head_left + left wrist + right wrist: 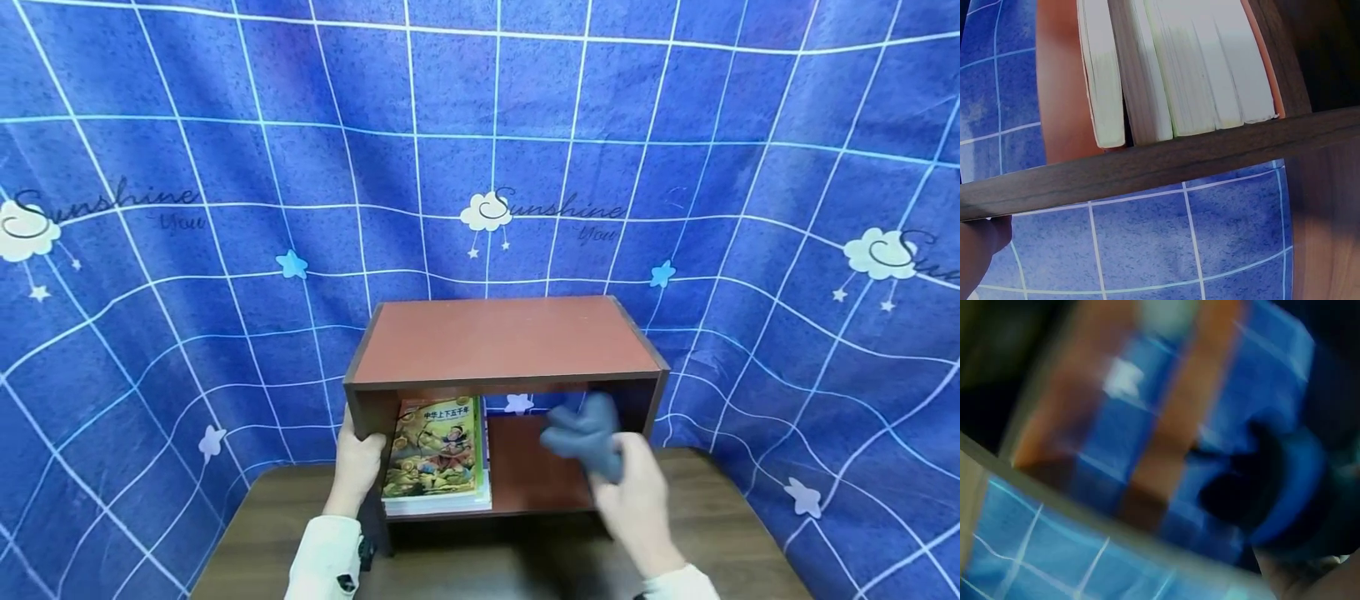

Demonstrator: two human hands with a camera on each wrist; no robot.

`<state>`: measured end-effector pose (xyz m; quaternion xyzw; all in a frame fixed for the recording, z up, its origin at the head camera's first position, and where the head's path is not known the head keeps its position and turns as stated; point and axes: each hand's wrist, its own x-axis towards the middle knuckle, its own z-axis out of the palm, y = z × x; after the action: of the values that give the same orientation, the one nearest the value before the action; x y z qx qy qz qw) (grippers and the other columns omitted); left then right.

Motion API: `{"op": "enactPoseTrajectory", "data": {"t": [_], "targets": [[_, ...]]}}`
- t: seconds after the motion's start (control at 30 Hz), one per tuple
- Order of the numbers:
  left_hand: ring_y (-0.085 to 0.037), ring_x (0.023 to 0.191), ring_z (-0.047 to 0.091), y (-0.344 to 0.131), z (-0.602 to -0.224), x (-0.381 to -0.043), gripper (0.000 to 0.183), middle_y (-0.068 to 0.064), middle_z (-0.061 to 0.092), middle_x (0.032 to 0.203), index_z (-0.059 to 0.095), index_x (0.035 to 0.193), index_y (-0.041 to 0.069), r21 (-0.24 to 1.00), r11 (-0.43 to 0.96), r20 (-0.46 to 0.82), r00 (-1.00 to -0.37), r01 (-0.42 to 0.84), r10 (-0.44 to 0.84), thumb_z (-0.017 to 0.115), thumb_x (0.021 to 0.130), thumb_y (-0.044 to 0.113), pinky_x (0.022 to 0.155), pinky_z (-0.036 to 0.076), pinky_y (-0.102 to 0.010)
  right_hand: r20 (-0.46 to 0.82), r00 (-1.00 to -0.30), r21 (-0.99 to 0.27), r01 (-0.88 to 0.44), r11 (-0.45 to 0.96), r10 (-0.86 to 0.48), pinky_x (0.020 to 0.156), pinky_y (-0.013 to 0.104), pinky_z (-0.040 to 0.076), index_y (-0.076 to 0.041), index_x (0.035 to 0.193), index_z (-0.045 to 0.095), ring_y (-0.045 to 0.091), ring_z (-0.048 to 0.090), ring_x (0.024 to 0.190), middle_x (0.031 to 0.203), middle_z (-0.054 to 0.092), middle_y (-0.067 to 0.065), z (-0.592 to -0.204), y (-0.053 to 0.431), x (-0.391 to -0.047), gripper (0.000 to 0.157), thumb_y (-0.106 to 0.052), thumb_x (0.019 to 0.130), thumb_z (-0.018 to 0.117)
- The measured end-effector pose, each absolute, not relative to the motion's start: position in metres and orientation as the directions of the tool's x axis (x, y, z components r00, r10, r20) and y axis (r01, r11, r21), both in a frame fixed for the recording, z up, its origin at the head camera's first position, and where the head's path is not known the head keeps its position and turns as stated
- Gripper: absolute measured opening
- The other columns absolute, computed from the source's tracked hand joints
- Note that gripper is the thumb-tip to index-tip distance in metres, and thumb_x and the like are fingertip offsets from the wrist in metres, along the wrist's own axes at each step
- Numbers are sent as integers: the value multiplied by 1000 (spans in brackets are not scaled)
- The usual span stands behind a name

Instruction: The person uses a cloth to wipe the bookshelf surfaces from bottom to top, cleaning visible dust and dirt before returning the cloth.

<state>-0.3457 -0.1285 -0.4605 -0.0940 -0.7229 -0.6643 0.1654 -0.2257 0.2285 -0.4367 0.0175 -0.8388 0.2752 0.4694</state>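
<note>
A small wooden shelf with a reddish-brown top stands on the table. My left hand grips the edge of its left side panel; in the left wrist view only a finger shows at the panel's edge. In my right hand is a crumpled grey-blue cloth, blurred, at the right part of the shelf's opening. The right wrist view shows the cloth dark and blurred. A stack of books, the top one with a colourful illustrated cover, fills the left part of the shelf.
The shelf's reddish bottom board shows right of the books. Under the shelf lies a dark wooden table. A blue curtain with white grid lines, clouds and stars hangs behind and on both sides.
</note>
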Motion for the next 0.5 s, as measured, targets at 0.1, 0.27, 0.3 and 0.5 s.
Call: {"op": "enactPoseTrajectory", "data": {"t": [0.1,0.27,0.3,0.5], "targets": [[-28,113,43,-129,-459,-346,82,-18,42,139,24,150,14,918,122,388,-918,377,-84,46,77,-16,88,33,-36,837,-526,-115,-438,891,-150,67,45,45,-6,95,55,30,54,82,95,55,10,-455,196,-264,43,-3,54,68],[-30,112,45,-128,-460,-345,77,-23,47,133,29,146,9,908,150,407,-907,391,-104,48,76,-16,92,33,-42,762,-392,308,-481,821,-516,70,49,44,-13,99,55,36,53,91,109,54,17,-461,141,-332,35,-7,69,72],[-31,111,45,-127,-460,-345,75,-23,47,133,30,145,8,907,149,411,-906,394,-106,48,76,-16,93,33,-42,735,-386,360,-475,803,-558,72,48,44,-14,100,54,35,51,94,112,52,17,-462,131,-345,34,-6,72,71],[-27,106,45,-122,-466,-345,71,-18,48,133,33,142,8,899,174,420,-904,402,-83,45,76,-15,89,34,-42,673,-431,621,-110,776,-601,90,43,40,-8,123,51,26,49,107,119,51,14,-457,76,-405,37,-2,87,58]]}}
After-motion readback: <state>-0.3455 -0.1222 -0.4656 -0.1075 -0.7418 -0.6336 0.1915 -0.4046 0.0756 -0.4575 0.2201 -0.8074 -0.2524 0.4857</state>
